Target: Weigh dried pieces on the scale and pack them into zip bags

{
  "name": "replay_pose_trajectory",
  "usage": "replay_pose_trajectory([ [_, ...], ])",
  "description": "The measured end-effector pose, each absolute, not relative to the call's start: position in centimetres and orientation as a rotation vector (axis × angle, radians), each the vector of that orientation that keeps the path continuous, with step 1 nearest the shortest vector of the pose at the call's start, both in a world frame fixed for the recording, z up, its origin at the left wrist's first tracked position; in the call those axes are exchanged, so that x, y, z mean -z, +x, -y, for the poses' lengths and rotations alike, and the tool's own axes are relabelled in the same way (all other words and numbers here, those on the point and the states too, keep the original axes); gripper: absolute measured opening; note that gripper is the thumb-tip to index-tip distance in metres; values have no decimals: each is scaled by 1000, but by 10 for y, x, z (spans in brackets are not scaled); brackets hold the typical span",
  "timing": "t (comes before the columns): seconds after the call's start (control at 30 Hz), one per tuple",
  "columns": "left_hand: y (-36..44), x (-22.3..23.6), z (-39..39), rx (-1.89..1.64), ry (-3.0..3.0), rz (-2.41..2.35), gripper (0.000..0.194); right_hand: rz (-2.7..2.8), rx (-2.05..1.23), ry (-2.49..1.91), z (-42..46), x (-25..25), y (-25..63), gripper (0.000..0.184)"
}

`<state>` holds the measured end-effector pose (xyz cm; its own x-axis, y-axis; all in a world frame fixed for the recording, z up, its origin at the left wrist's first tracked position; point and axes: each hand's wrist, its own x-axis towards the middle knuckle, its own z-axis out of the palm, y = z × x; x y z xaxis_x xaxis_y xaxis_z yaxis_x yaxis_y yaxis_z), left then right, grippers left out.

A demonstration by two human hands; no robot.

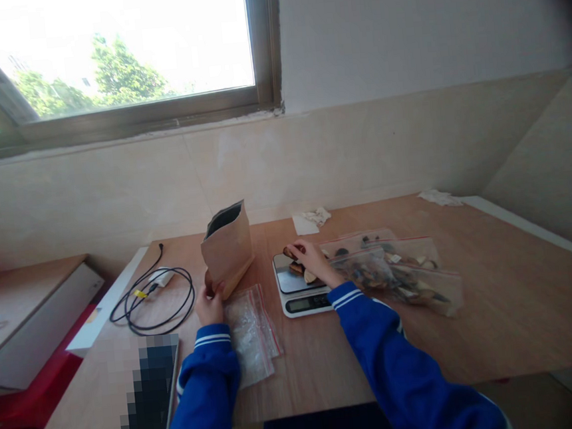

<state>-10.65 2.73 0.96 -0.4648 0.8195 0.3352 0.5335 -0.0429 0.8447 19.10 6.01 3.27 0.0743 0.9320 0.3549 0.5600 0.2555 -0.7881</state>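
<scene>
Black cable (193, 294), loosely coiled, far left; near it on the near side, a dark-screened device (153, 386), partly pixelated. Left hand (210, 306): closed on the lower left edge of a kraft stand-up pouch (229, 249), upright, mouth open. Flat clear zip bags (251, 341), red-edged, on the near side of the pouch. Digital kitchen scale (286, 274), centre; display unreadable. On its pan, brown-and-pale dried pieces (310, 277); one brown piece (288, 251) in the narrow fingertip pinch of the right hand (314, 259), above the pan; whether it touches the pan cannot be told. Right, filled zip bags (395, 268), overlapping. Step in hand, as judged: handling pieces at the scale, pouch steadied. Next move calls for a light pinch, the pan undisturbed and the pouch mouth kept wide.
</scene>
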Motion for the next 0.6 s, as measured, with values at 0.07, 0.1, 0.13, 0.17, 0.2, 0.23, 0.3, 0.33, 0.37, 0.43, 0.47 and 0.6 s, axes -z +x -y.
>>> replay_pose_trajectory([
  [0.07, -106, -10, -28, -1503, 1443, -1969, 35, 1621, -452, -1499, -57, -31, 200, 34],
  [0.1, -106, -10, -28, -1506, 1448, -1967, 36, 1628, -426, -1537, -56, -30, 204, 32],
  [0.13, -106, -10, -28, -1516, 1458, -1962, 36, 1636, -404, -1570, -55, -30, 208, 30],
  [0.17, -106, -10, -28, -1531, 1470, -1951, 36, 1645, -386, -1596, -53, -30, 211, 27],
  [0.2, -106, -10, -28, -1552, 1480, -1936, 35, 1652, -371, -1616, -52, -31, 214, 23],
  [0.23, -106, -9, -28, -1577, 1487, -1918, 34, 1659, -358, -1627, -51, -33, 215, 21],
  [0.3, -106, -8, -28, -1632, 1491, -1883, 29, 1671, -329, -1626, -47, -42, 217, 21],
  [0.33, -106, -8, -28, -1659, 1486, -1870, 27, 1661, -312, -1592, -43, -50, 216, 23],
  [0.37, -106, -7, -28, -1688, 1477, -1861, 25, 1634, -293, -1529, -39, -60, 215, 24],
  [0.43, -105, -7, -28, -1748, 1465, -1844, 23, 1530, -251, -1307, -24, -85, 211, 25],
  [0.47, -104, -8, -27, -1782, 1471, -1829, 23, 1473, -230, -1188, -15, -99, 207, 24],
  [0.6, -102, -12, -21, -1925, 1594, -1712, 28, 1652, -190, -879, 28, -147, 190, 19],
])
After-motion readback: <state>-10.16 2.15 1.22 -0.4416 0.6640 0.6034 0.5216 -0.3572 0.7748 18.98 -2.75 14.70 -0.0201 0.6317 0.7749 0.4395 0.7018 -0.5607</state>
